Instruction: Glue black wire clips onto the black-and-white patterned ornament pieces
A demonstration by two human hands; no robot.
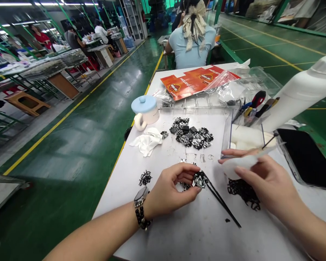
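My left hand (pixel 176 183), with a watch and a beaded bracelet at the wrist, pinches a small black-and-silver ornamental piece (pixel 199 180) between thumb and fingertips. Black tweezers (pixel 222 203) slant from beside this piece across the white tabletop. My right hand (pixel 266 177) is closed on a small translucent squeeze bottle (pixel 237 166), which lies tilted in the fingers with its thin nozzle toward the upper right. Under that hand is a heap of black curved parts (pixel 243 194), partly hidden. More black-and-silver pieces (pixel 191 133) lie piled beyond my left hand.
A lidded cup (pixel 145 110) and crumpled tissue (pixel 148 141) stand at the left. Small black hooks (pixel 145 177) lie near my left wrist. A clear tool holder (pixel 244 123), white bottle (pixel 301 90) and phone (pixel 305 156) occupy the right. Orange packaging (pixel 190 81) lies behind; a co-worker (pixel 191 43) sits beyond.
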